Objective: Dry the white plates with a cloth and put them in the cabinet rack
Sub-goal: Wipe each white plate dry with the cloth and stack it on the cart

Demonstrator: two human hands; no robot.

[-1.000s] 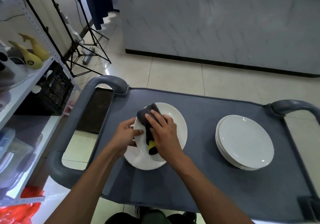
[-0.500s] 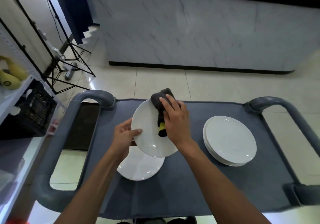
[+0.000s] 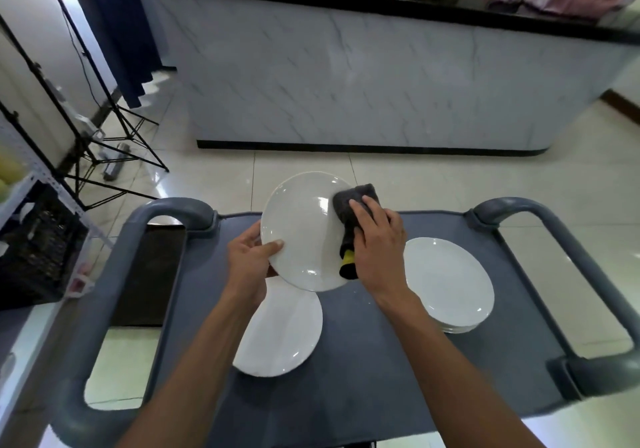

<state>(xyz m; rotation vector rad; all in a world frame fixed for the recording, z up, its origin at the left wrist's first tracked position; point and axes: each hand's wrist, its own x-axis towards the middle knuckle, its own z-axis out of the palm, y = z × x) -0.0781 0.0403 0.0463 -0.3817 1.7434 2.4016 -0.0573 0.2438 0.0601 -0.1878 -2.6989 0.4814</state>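
Now, held plate: a white plate is lifted off the cart and tilted, its face turned toward the camera, above the far left part of the grey cart top.
Left hand: the left hand holds the plate by its lower left rim, thumb on the face and fingers behind; its grip is clamped on the plate.
Right hand: the right hand lies on a cloth with fingers fairly straight, pressing it against the right side of the plate's face; its grip is flat rather than curled.
Cloth: a dark grey cloth with a yellow patch at its lower end sits between the right palm and the plate, sticking out past the fingertips at the top.
Single plate: another white plate lies flat on the surface, below the held plate and partly hidden by the left forearm.
Stack: a stack of white plates rests on the right side of the surface, just right of the right wrist and apart from the held plate.
Cart: a grey cart with looped handles at both ends carries the plates.
Surroundings: a marble-patterned counter stands beyond the cart on a tiled floor; black tripod legs and a shelf unit with a black crate are at the left.
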